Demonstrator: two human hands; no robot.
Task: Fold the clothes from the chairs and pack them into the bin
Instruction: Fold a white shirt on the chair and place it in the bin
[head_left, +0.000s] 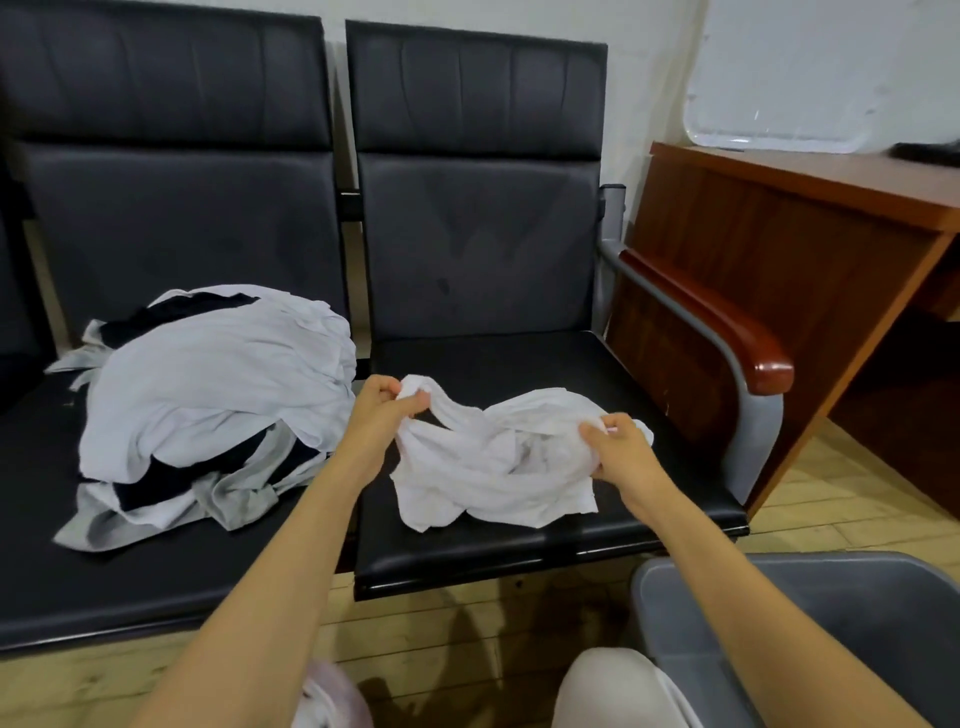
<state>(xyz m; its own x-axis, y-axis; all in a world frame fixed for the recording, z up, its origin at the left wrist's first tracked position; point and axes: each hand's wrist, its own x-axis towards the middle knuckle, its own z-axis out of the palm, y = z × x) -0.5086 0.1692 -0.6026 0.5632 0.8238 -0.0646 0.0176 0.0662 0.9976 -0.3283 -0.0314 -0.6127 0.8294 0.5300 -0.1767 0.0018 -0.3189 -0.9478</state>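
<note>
Being gripped: white garment (483, 462) on chair (519, 364).
Its ends are pinched by left hand (384, 410) and right hand (618, 447); pile (218, 384) lies left, bin (831, 559) right.

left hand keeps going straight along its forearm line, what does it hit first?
Beyond the white garment it grips, the left hand points up and right across the chair seat toward that chair's backrest. Likely the backrest first; depth is unclear from one view.
</note>
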